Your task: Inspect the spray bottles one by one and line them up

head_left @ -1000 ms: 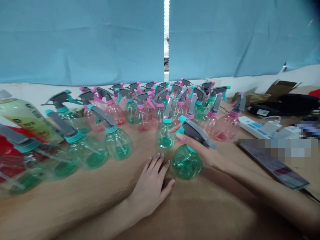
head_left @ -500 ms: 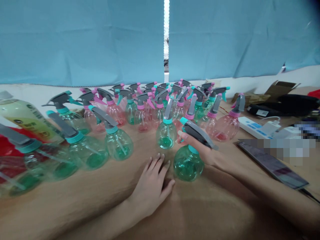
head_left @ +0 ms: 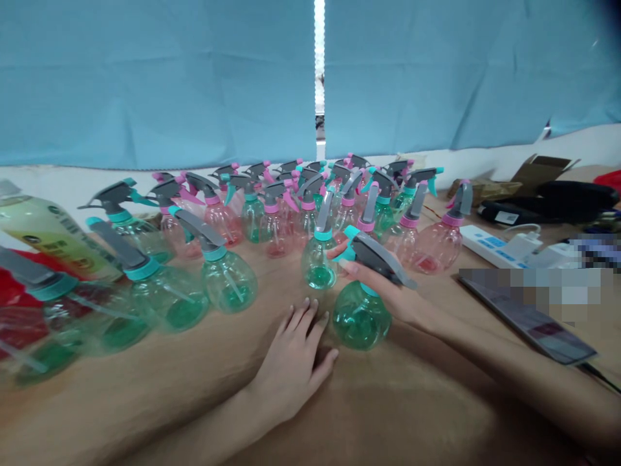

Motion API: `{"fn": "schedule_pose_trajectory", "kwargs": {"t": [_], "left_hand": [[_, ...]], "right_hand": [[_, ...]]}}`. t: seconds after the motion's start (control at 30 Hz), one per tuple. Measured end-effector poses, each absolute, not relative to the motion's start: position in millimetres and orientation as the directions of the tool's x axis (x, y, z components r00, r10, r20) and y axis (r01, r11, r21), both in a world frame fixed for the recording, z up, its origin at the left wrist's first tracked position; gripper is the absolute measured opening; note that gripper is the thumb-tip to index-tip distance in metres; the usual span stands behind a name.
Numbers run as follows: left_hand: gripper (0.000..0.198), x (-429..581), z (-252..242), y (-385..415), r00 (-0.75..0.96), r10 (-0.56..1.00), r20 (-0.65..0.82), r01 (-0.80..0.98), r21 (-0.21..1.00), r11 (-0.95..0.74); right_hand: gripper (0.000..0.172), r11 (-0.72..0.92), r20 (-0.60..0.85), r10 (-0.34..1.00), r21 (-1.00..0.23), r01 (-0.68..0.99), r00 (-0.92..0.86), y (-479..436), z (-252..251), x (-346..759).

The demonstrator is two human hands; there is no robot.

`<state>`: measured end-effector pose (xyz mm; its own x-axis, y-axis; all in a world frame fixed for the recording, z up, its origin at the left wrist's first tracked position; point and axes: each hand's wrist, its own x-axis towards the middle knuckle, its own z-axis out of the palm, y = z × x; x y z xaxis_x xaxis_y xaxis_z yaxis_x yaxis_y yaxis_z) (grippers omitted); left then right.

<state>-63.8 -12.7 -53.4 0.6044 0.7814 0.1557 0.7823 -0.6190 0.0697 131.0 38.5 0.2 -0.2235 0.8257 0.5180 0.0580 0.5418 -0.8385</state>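
A round green spray bottle (head_left: 361, 320) with a grey and teal spray head stands on the table in front of me. My right hand (head_left: 376, 281) is at its neck, just under the spray head. The thumb and fingers reach forward past the neck, stretched out and slightly apart, not wrapped tight. Part of the fingers is hidden behind the spray head. My left hand (head_left: 294, 356) lies flat on the tabletop to the left of this bottle, fingers spread and holding nothing. Just behind stands another green spray bottle (head_left: 320, 262), upright.
Several pink and green spray bottles (head_left: 276, 226) crowd the back. More green ones (head_left: 169, 294) line the left, beside a large labelled bottle (head_left: 53, 230). On the right are a pink bottle (head_left: 439, 246), a white power strip (head_left: 490, 244), a phone (head_left: 528, 317) with a cable, and an opened cardboard box (head_left: 543, 175).
The fingers of my right hand have straightened and reach farther forward past the spray head. The bottle stays in place on the table. My left hand has not moved.
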Motion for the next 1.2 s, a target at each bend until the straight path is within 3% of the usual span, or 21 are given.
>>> {"fn": "schedule_pose_trajectory", "kwargs": {"t": [1.2], "left_hand": [[0.05,-64.6,-54.5,-13.0,0.601,0.778,0.182,0.778,0.092,-0.622]], "right_hand": [[0.021,0.54,0.508,0.829,-0.836,0.096,-0.234,36.4,3.1,132.7]]}}
